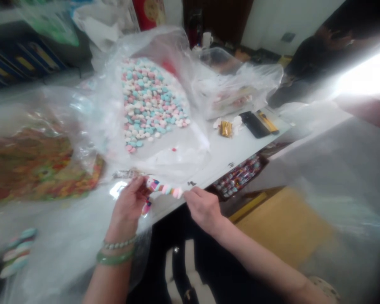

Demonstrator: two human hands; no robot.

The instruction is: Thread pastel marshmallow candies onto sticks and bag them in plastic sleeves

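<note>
My left hand (130, 204) and my right hand (202, 207) hold between them a short string of pastel beads (165, 188), pink, white and blue, at the near edge of the white table (237, 147). Both hands pinch its ends with closed fingers. My left wrist wears a green bangle and a beaded bracelet. Behind the hands lies a large clear plastic bag (152, 105) with a heap of loose pink, white and blue beads. A finished bead string (17, 253) lies at the lower left.
A bag of orange and multicoloured pieces (34, 164) sits at the left. A clear box (221, 90), a gold item (226, 128), a black device (255, 123) and a yellow tool (267, 121) lie at the right. A tray of small coloured items (240, 175) sits below the table edge.
</note>
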